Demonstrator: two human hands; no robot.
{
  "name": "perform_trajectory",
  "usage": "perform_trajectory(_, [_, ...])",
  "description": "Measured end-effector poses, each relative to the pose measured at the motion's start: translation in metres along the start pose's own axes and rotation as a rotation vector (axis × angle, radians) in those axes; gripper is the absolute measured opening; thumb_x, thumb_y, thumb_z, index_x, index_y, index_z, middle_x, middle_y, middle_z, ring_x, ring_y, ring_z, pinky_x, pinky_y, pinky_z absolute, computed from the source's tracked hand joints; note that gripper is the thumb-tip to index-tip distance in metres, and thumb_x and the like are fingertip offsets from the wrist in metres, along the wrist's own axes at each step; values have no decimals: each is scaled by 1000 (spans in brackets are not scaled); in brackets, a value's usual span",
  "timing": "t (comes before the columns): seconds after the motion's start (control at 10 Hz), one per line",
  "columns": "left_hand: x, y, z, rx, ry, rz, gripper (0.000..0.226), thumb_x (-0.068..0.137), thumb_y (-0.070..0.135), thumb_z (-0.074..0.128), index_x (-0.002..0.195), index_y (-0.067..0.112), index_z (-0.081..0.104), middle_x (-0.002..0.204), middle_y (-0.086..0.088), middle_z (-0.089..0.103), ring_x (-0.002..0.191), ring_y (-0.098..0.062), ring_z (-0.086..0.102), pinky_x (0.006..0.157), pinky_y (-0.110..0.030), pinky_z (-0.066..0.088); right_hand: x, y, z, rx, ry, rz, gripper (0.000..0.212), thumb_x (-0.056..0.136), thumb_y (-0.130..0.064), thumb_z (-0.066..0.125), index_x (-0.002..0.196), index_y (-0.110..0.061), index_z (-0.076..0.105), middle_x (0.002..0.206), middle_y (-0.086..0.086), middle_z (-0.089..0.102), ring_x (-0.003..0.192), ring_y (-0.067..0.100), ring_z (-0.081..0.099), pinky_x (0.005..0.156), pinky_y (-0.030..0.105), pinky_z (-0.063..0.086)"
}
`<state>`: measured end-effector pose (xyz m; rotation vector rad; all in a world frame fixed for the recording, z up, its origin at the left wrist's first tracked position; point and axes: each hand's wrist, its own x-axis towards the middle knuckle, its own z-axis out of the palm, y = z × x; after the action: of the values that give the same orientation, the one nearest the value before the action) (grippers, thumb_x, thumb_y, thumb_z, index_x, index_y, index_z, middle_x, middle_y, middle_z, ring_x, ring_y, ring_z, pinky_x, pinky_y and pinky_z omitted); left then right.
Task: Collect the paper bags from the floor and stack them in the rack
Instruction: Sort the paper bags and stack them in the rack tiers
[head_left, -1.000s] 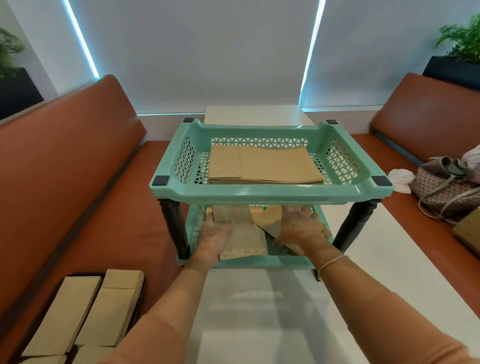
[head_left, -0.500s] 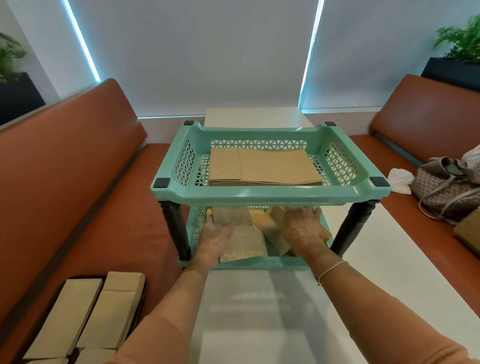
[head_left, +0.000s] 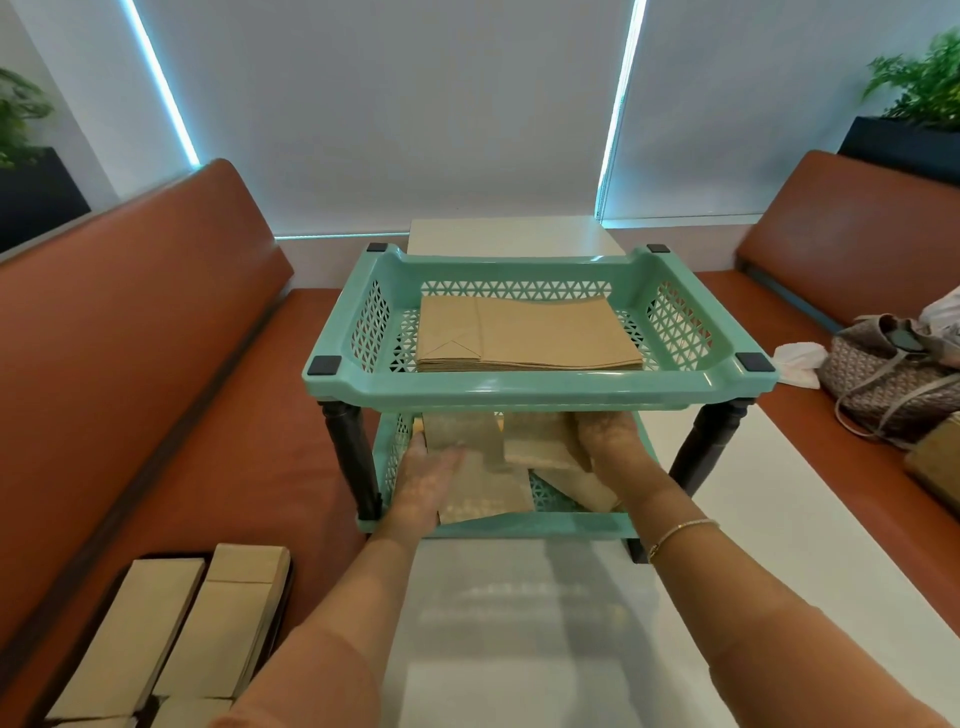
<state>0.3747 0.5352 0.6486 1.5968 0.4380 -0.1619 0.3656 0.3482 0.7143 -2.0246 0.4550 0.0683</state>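
Both arms reach under the top tier of the green rack (head_left: 540, 387), which stands on the white surface (head_left: 519, 639) at the centre of the frame. The left hand (head_left: 426, 480) lies flat, fingers straight, pressing on a paper bag (head_left: 485, 493) in the lower tray, probably to keep it from sliding. The right hand (head_left: 608, 441) has its fingers tucked under the upper tier; I cannot tell whether they curl round the loose bags (head_left: 540, 441) there. Those bags lie crooked and overlapping, so squaring them looks like the job in hand. The top tray already carries a neat stack of bags (head_left: 530, 335). More bags (head_left: 171, 634) wait in the lower left of the frame, on the brown bench.
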Motion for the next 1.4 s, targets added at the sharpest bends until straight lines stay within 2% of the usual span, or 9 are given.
perform_trajectory(0.1, [-12, 11, 1, 61, -2, 15, 52, 92, 38, 56, 139, 24, 38, 135, -3, 47, 126, -29, 42, 105, -44, 35, -3, 6, 27, -2, -18, -5, 26, 91, -25, 55, 113, -13, 63, 107, 11, 65, 100, 30, 62, 93, 38, 51])
perform_trajectory(0.2, [-14, 12, 1, 79, 3, 38, 52, 93, 47, 49, 138, 23, 40, 137, -7, 48, 125, -30, 43, 106, -43, 35, -9, 7, 51, -13, -52, 56, 27, 92, -22, 56, 117, -14, 61, 109, 7, 65, 100, 23, 61, 94, 31, 49])
perform_trajectory(0.4, [-17, 9, 0, 42, -115, 54, 36, 86, 23, 67, 118, 16, 52, 114, -3, 64, 101, -20, 61, 84, -33, 50, -16, 4, 74, -111, -94, 27, 35, 92, -34, 56, 119, -12, 59, 117, 8, 64, 107, 24, 60, 97, 32, 46])
perform_trajectory(0.6, [-12, 8, 0, 57, -57, 49, 46, 87, 19, 64, 129, 16, 46, 121, 2, 58, 112, -23, 55, 99, -34, 43, -2, 5, 35, -815, 95, -207, 48, 93, -44, 48, 127, -10, 46, 128, 12, 51, 119, 27, 45, 102, 36, 33])
perform_trajectory(0.7, [-11, 8, 1, 21, -59, 31, 38, 86, 17, 65, 121, 15, 50, 116, -8, 62, 107, -27, 59, 97, -46, 48, 9, 14, 19, -1015, 37, -147, 66, 77, -45, 66, 129, -16, 38, 128, 13, 46, 119, 31, 39, 100, 43, 32])
perform_trajectory(0.8, [-10, 7, 0, 25, -56, 37, 36, 86, 17, 65, 119, 15, 51, 113, -7, 63, 106, -27, 60, 96, -46, 48, 13, 21, 20, -1120, 60, -150, 66, 75, -38, 66, 130, -17, 36, 127, 13, 46, 116, 32, 40, 97, 47, 32])
perform_trajectory(1.0, [-8, 5, 1, 19, -62, 50, 27, 87, 17, 63, 109, 23, 48, 112, -4, 61, 105, -24, 58, 97, -43, 48, 7, 16, 12, -1172, 182, -205, 34, 87, -18, 48, 119, -11, 53, 121, 9, 53, 115, 29, 42, 101, 43, 29])
perform_trajectory(1.2, [-6, 3, 0, 14, -72, 57, 28, 86, 19, 65, 109, 24, 50, 113, -5, 62, 108, -26, 58, 98, -45, 47, 0, 13, 14, -1166, 193, -232, 29, 88, -12, 50, 116, -11, 58, 118, 9, 55, 115, 28, 45, 103, 41, 29])
perform_trajectory(1.4, [-5, 2, 0, 32, -57, 71, 30, 86, 18, 66, 112, 21, 51, 112, -4, 62, 107, -25, 59, 98, -43, 47, -3, 10, 0, -809, 239, -187, 21, 92, -13, 44, 107, -12, 59, 112, 9, 62, 108, 28, 56, 90, 34, 42])
